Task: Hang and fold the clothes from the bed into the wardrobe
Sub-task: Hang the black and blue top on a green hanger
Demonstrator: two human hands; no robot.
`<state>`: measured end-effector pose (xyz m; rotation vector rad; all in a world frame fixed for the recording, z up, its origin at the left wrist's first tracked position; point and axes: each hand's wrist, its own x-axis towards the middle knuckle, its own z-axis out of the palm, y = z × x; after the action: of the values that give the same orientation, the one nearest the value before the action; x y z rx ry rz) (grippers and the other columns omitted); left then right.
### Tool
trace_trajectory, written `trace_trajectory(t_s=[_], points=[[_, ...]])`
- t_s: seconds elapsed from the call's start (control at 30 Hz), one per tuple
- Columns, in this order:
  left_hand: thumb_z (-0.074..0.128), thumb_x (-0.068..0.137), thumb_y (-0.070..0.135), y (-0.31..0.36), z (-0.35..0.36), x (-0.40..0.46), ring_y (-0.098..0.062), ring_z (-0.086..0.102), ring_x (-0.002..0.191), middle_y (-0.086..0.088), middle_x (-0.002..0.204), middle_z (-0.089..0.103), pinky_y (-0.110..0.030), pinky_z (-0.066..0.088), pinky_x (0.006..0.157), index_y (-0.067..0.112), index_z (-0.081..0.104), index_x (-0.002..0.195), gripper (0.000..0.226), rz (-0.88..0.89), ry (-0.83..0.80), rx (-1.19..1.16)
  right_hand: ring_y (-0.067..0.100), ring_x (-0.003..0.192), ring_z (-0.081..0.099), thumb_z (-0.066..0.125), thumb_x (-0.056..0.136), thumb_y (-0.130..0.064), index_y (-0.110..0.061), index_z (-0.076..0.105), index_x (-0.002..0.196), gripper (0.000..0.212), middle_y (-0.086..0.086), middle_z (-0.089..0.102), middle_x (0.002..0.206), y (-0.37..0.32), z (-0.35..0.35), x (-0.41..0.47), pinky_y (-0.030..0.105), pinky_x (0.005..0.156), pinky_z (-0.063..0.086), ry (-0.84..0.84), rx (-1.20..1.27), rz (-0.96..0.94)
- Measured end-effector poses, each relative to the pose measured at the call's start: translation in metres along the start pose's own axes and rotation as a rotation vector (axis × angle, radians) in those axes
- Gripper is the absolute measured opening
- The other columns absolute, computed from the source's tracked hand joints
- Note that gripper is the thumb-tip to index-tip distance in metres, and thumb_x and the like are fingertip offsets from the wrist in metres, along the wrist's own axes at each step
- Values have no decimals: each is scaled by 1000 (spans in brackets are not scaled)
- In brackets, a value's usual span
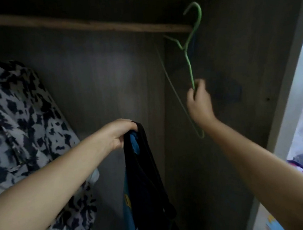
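Open room under the rail [84,27] between the patterned shirt [18,108] and what looks like the side wall [234,71].

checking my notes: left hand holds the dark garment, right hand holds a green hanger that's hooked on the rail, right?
Not quite. The head view shows the green hanger off the rail, its hook raised above the rail's right end. The rest holds: the left hand holds the dark garment, the right hand holds the hanger.

Hanger [190,69]: green wire. Held garment [144,170]: black with blue and yellow patches. Hung shirt [18,111]: white with black blotches. Rail [84,26]: pale wood. Wardrobe wall [98,82]: dark grey-brown woodgrain.
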<state>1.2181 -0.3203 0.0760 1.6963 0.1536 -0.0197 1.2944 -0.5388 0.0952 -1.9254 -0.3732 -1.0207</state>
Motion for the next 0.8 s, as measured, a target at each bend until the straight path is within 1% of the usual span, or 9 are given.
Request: trace_trajectory(t_s=[0.13, 0.17, 0.23, 0.37, 0.43, 0.53, 0.57, 0.7, 0.8], points=[[43, 92, -4, -23, 0, -2, -22, 59, 54, -14, 69, 57, -26, 51, 46, 5, 54, 74, 23, -51, -53, 93, 6, 60, 48, 54, 96, -34, -24, 56, 99, 11, -15, 51, 64, -7, 15, -52, 25, 59, 36, -142, 326, 176], [45, 93, -1, -28, -1, -3, -24, 58, 58, -15, 72, 58, -29, 51, 51, 4, 55, 77, 20, -63, -59, 124, 3, 55, 41, 52, 97, -37, -23, 61, 86, 20, -17, 45, 55, -13, 17, -60, 23, 55, 31, -153, 404, 230], [50, 93, 5, -38, -6, -4, -25, 58, 59, -15, 73, 61, -28, 51, 50, 3, 58, 82, 14, -103, -45, 171, 4, 42, 29, 48, 99, -38, -13, 68, 77, 39, -15, 30, 44, -24, 14, -78, 21, 47, 22, -122, 506, 319], [48, 98, 13, -50, -19, -8, -21, 59, 45, -8, 49, 61, -20, 47, 37, 3, 56, 75, 26, -198, -17, 162, 7, 35, 22, 49, 96, -40, -24, 74, 77, 35, -11, 26, 42, -55, -7, -114, 14, 40, 20, 27, 885, 321], [45, 100, 15, -55, -25, -8, -23, 57, 52, -6, 41, 58, -21, 46, 38, 3, 53, 73, 31, -238, -12, 126, 7, 36, 23, 50, 95, -40, -23, 73, 80, 33, -10, 26, 44, -74, -16, -129, 15, 41, 22, 70, 1030, 293], [45, 100, 15, -56, -25, -11, -24, 54, 64, -12, 59, 63, -32, 53, 65, 3, 55, 76, 29, -284, -71, 41, 7, 36, 25, 49, 96, -37, -24, 72, 80, 31, -10, 29, 45, -98, -14, -152, 15, 41, 24, 100, 1071, 251], [45, 99, 13, -53, -24, -14, -25, 55, 64, -12, 61, 63, -35, 51, 69, 3, 56, 75, 29, -293, -112, 15, 6, 36, 26, 49, 96, -36, -25, 71, 79, 31, -10, 30, 45, -103, -11, -160, 15, 41, 24, 106, 1065, 240], [45, 98, 14, -31, -31, -24, -20, 60, 41, -10, 48, 62, -25, 51, 41, 4, 59, 63, 39, -259, -194, -47, 5, 36, 28, 48, 97, -37, -26, 69, 78, 30, -14, 33, 46, -113, 1, -192, 16, 41, 26, 116, 967, 215], [44, 98, 17, -13, -53, -26, -19, 62, 40, -10, 52, 65, -27, 52, 43, 2, 64, 57, 49, -213, -194, -78, 7, 38, 26, 48, 97, -37, -25, 70, 80, 29, -10, 31, 47, -109, 8, -215, 17, 40, 24, 18, 912, 277]])
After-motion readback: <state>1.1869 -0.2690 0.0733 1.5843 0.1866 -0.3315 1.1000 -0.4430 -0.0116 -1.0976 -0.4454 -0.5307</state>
